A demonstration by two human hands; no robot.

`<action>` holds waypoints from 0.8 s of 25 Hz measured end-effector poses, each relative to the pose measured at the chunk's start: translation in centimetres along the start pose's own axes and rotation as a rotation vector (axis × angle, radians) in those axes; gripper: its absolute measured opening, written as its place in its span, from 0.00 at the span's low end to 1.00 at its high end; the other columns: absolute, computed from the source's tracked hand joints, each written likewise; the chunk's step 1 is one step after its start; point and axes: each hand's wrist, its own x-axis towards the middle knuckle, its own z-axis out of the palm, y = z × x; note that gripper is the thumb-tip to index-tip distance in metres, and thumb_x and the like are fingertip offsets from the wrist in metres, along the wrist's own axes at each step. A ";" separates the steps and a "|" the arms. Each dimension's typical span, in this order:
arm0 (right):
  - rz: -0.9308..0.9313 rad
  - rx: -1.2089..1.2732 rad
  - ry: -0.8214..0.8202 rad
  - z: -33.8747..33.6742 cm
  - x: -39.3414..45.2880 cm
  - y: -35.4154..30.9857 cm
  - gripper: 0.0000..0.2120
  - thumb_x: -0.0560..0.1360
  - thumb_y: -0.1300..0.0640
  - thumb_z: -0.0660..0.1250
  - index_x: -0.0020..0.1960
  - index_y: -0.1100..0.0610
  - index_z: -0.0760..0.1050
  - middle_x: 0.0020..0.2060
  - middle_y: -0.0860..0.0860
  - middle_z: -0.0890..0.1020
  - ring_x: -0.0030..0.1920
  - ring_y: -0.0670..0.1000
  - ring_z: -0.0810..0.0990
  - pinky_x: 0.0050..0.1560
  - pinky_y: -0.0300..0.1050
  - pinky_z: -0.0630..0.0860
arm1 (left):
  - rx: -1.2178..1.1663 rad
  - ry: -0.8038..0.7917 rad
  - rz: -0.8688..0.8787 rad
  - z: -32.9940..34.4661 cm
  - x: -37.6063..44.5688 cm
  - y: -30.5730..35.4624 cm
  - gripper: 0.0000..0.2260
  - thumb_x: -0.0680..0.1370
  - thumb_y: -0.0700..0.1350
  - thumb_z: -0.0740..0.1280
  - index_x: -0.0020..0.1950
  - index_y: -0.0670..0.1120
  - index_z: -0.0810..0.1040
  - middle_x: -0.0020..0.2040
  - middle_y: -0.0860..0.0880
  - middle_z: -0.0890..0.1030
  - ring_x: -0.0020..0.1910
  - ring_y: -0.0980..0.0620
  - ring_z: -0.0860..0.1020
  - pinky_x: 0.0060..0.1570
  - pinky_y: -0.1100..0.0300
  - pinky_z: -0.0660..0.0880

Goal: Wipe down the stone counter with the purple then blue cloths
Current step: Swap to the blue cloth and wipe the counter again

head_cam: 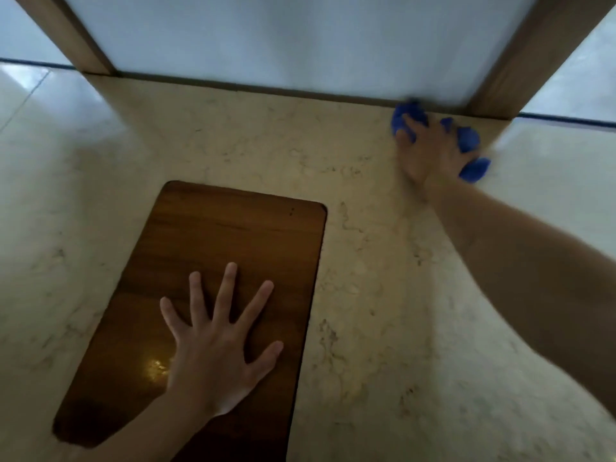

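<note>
The beige veined stone counter (pixel 360 295) fills most of the view. My right hand (pixel 428 151) reaches to its far right corner and presses a crumpled blue cloth (pixel 468 141) onto the stone, close to the back panel; the hand and cloth are motion-blurred. My left hand (pixel 216 341) lies flat with fingers spread on a dark wooden panel (pixel 206 235) set into the counter, holding nothing. No purple cloth is in view.
A frosted glass panel (pixel 293 41) in a wooden frame (pixel 520 71) rises along the back edge of the counter. Pale glossy floor (pixel 566 181) shows to the right and to the left of the counter.
</note>
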 end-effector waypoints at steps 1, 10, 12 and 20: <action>-0.016 0.005 -0.017 -0.1 1.4 -0.2 0.23 0.80 0.44 0.48 0.73 0.46 0.65 0.71 0.56 0.66 0.72 0.61 0.60 0.67 0.74 0.55 | 0.006 0.009 -0.005 -0.1 0.0 0.2 0.36 0.74 0.76 0.47 0.80 0.63 0.49 0.82 0.45 0.50 0.77 0.28 0.49 0.63 0.19 0.54; -0.483 0.025 -0.096 0.2 -11.0 -0.2 0.21 0.81 0.40 0.49 0.73 0.37 0.65 0.74 0.47 0.67 0.75 0.56 0.60 0.67 0.68 0.60 | -0.057 0.013 -0.015 -0.1 -0.1 0.6 0.35 0.73 0.78 0.42 0.77 0.69 0.39 0.82 0.49 0.41 0.78 0.31 0.42 0.66 0.20 0.48; -0.520 0.058 -0.073 0.5 -19.2 1.5 0.20 0.81 0.40 0.50 0.72 0.37 0.66 0.73 0.45 0.69 0.75 0.55 0.59 0.68 0.67 0.58 | -0.064 -0.013 -0.023 -0.3 -0.2 0.7 0.35 0.71 0.79 0.39 0.75 0.71 0.35 0.82 0.51 0.40 0.78 0.31 0.40 0.66 0.21 0.45; -0.401 0.051 -0.161 1.0 -48.0 6.7 0.24 0.80 0.35 0.44 0.74 0.33 0.62 0.77 0.40 0.60 0.80 0.51 0.48 0.72 0.68 0.41 | -0.082 -0.135 -0.077 -2.4 -4.1 1.8 0.34 0.73 0.75 0.39 0.77 0.67 0.42 0.82 0.50 0.44 0.78 0.32 0.46 0.68 0.24 0.51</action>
